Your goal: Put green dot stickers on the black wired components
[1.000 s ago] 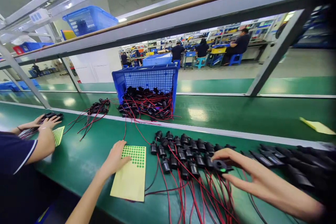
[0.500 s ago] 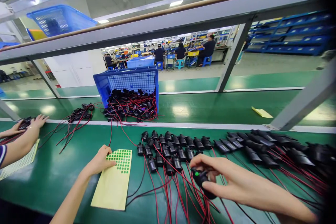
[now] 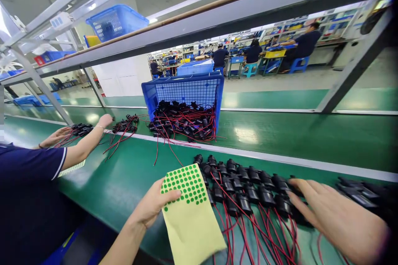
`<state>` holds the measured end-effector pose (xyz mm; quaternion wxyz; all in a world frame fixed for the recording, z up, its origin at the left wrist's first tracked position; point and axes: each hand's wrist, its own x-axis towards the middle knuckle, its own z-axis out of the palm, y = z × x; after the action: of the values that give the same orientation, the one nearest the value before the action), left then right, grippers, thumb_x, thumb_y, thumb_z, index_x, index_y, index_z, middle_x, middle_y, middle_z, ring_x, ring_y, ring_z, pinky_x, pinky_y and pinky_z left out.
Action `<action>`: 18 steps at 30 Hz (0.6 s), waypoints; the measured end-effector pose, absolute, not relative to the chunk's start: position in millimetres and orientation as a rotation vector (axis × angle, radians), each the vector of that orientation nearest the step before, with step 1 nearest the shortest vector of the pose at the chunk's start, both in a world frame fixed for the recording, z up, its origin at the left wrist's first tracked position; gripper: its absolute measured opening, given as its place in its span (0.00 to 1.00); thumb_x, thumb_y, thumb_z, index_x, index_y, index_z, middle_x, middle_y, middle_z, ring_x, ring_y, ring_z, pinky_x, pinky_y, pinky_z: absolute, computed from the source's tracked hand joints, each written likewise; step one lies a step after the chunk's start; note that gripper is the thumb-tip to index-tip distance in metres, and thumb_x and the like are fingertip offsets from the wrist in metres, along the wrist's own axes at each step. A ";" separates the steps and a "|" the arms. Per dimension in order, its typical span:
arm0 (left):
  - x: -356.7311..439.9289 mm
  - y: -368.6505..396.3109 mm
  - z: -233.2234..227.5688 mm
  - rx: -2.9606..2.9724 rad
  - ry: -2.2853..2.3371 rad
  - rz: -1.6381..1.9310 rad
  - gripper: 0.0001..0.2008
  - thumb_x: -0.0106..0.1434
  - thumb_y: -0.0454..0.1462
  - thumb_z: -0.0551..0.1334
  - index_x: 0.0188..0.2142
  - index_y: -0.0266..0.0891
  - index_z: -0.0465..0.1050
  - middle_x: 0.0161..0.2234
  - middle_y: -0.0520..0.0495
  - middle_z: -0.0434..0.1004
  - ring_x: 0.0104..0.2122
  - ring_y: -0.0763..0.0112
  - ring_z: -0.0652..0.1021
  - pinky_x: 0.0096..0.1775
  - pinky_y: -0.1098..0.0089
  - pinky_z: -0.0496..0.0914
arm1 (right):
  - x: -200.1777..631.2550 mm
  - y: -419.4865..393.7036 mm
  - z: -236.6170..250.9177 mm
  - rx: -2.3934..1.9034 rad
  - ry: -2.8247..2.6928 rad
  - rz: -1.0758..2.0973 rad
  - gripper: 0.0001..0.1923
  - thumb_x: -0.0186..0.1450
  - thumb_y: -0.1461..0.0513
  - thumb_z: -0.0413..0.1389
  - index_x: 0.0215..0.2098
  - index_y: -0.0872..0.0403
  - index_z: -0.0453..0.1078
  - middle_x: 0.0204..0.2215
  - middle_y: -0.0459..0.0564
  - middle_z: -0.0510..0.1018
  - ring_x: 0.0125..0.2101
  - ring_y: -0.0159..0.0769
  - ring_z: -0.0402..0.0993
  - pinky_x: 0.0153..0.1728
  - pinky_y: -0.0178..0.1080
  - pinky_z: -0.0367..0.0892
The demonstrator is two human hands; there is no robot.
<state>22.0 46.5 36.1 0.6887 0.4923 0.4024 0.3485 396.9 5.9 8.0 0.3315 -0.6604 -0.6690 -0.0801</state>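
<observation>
My left hand (image 3: 152,201) grips a pale yellow sticker sheet (image 3: 192,232) by its left edge, thumb on top. Green dot stickers fill its upper part; the lower part is bare. At the right end of a group of small black pumps (image 3: 244,203), my right hand (image 3: 332,211) has its thumb and fingers closed around a black pump, mostly hidden by the hand. The pumps are cylinders with short spouts, standing close together. Their red and black wires (image 3: 248,236) trail toward me over the green table.
A tipped blue crate (image 3: 183,80) spills more wired pumps behind the table's white strip. To the left, a co-worker's hands (image 3: 105,121) are beside another dark wired pile (image 3: 82,129). More black cylinders (image 3: 357,192) lie at far right. A metal frame post (image 3: 351,66) stands behind.
My right hand has moved the pump from in front of the group to its right end. My left hand has lifted and tilted the sticker sheet. The view has swung left.
</observation>
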 end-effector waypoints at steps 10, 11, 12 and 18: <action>56.4 22.3 60.4 0.928 0.739 0.796 0.23 0.55 0.40 0.75 0.49 0.33 0.78 0.42 0.39 0.86 0.36 0.64 0.84 0.40 0.70 0.75 | 255.0 -14.3 54.1 -0.880 -2.081 -0.178 0.13 0.77 0.65 0.46 0.41 0.52 0.73 0.31 0.47 0.82 0.29 0.32 0.78 0.32 0.34 0.71; 56.8 21.4 61.5 0.929 0.736 0.800 0.23 0.55 0.40 0.75 0.49 0.33 0.78 0.42 0.39 0.86 0.36 0.64 0.84 0.41 0.69 0.75 | 255.1 -13.3 52.1 -0.881 -2.076 -0.177 0.13 0.77 0.65 0.46 0.41 0.52 0.73 0.31 0.47 0.82 0.29 0.32 0.78 0.32 0.34 0.71; 56.9 20.8 62.3 0.932 0.734 0.801 0.23 0.55 0.40 0.75 0.48 0.33 0.78 0.42 0.39 0.85 0.37 0.63 0.84 0.42 0.69 0.74 | 256.3 -12.6 50.2 -0.878 -2.076 -0.181 0.13 0.77 0.65 0.46 0.41 0.53 0.73 0.31 0.47 0.81 0.29 0.32 0.78 0.32 0.34 0.70; 56.5 18.6 62.5 1.121 0.803 0.822 0.22 0.59 0.42 0.73 0.49 0.34 0.77 0.45 0.41 0.84 0.44 0.61 0.80 0.47 0.67 0.72 | 261.2 -13.9 45.7 -0.871 -2.110 -0.220 0.14 0.77 0.68 0.44 0.41 0.54 0.71 0.31 0.49 0.81 0.29 0.33 0.77 0.33 0.34 0.70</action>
<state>56.5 18.6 62.5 0.6948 0.5024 0.3596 0.3682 261.2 -13.9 45.7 0.4113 -0.3463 -0.8386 -0.0873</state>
